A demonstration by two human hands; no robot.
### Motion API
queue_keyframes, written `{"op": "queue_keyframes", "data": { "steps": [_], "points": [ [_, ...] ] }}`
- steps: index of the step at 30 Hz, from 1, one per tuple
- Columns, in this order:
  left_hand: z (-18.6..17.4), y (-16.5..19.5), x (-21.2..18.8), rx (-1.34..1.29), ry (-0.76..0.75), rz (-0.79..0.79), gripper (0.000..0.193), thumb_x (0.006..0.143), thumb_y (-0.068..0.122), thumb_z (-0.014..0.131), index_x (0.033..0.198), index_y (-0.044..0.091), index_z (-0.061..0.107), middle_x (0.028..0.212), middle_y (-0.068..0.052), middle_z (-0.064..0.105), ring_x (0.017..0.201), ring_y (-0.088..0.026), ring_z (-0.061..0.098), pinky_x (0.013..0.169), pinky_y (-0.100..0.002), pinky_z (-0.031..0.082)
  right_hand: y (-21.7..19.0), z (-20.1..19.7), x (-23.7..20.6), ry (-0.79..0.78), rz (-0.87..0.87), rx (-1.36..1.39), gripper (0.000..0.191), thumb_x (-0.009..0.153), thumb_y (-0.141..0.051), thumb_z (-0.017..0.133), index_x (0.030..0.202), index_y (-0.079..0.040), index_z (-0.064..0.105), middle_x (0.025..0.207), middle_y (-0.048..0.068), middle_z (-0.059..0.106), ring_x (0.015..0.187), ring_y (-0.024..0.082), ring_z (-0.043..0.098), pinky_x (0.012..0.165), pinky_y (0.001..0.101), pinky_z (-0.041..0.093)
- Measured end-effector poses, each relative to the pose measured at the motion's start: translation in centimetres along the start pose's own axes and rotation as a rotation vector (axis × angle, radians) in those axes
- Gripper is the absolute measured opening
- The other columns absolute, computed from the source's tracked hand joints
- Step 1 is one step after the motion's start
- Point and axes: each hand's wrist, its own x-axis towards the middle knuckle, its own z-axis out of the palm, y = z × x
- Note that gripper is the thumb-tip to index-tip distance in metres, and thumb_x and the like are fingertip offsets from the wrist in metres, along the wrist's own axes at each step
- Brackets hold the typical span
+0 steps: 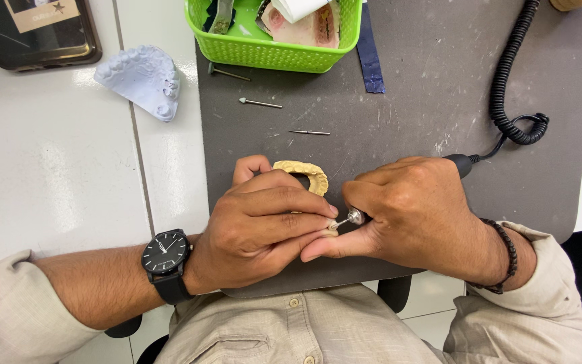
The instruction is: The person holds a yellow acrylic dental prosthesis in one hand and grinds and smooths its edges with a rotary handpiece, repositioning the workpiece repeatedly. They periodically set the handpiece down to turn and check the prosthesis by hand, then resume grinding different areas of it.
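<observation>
Left hand (264,226): clenched around a yellow dental cast (306,173), holding it just above the grey work mat (405,101); a black wristwatch (165,256) sits on this wrist.
Right hand (412,212): wrapped tightly around a rotary handpiece (355,216), thumb stretched toward the left hand.
Handpiece tip: its small metal end touches a pale piece pinched in the left fingertips (328,210).
Cord: a black coiled cable (510,74) runs from the handpiece's rear up across the mat.
Yellow cast: an arch of plaster teeth, partly hidden by the left fingers.
On the mat: three loose burs (261,102) lie well beyond the hands.
Far edge: a green plastic basket (271,50) holds more casts.
Left of the mat: a pale blue dental cast (141,77) rests on the white table (48,175).
</observation>
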Motion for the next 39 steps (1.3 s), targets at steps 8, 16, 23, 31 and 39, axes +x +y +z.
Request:
{"op": "queue_keyframes", "data": {
  "steps": [8,16,23,31,39],
  "points": [
    [-0.06,0.07,-0.07,-0.009,-0.014,-0.006,0.015,0.087,0.011,0.084,0.101,0.012,0.078,0.112,0.002,0.074,0.098,-0.015,0.068,0.094,-0.039,0.038,0.07,0.05,0.14,0.017,0.002,-0.007,0.076,0.063,-0.081,0.076,0.048,-0.010,0.053,0.040,0.000,0.044,0.033,0.017,0.046,0.034,0.0341,0.037],
    [-0.03,0.04,-0.04,-0.005,-0.016,-0.006,0.015,0.087,0.012,0.084,0.101,0.012,0.078,0.112,0.002,0.075,0.098,-0.015,0.068,0.094,-0.039,0.038,-0.01,-0.01,0.14,-0.001,0.004,-0.030,0.078,0.061,-0.081,0.076,0.043,-0.009,0.051,0.038,0.002,0.043,0.030,0.020,0.045,0.032,0.0356,0.036],
    [-0.49,-0.05,-0.03,-0.003,-0.020,0.008,0.021,0.086,0.016,0.086,0.105,0.012,0.078,0.115,0.002,0.075,0.099,-0.016,0.067,0.092,-0.038,0.038,0.17,0.31,-0.07,0.036,-0.011,0.043,0.071,0.064,-0.075,0.080,0.050,-0.009,0.057,0.042,0.001,0.048,0.035,0.018,0.049,0.036,0.0342,0.038],
    [-0.51,-0.07,-0.15,0.001,-0.022,0.006,0.022,0.086,0.017,0.086,0.106,0.013,0.078,0.115,0.003,0.075,0.098,-0.015,0.067,0.091,-0.038,0.038,0.27,0.68,-0.07,0.010,-0.005,0.068,0.067,0.064,-0.074,0.080,0.054,-0.009,0.064,0.043,0.000,0.051,0.034,0.016,0.051,0.035,0.0327,0.039],
    [-0.61,-0.10,-0.06,-0.001,-0.019,0.007,0.022,0.086,0.016,0.086,0.106,0.013,0.078,0.115,0.002,0.075,0.098,-0.015,0.067,0.091,-0.038,0.038,0.19,0.49,-0.02,0.023,-0.013,0.084,0.066,0.066,-0.071,0.082,0.054,-0.009,0.061,0.044,0.002,0.051,0.036,0.018,0.052,0.037,0.0338,0.040]
  ]
}}
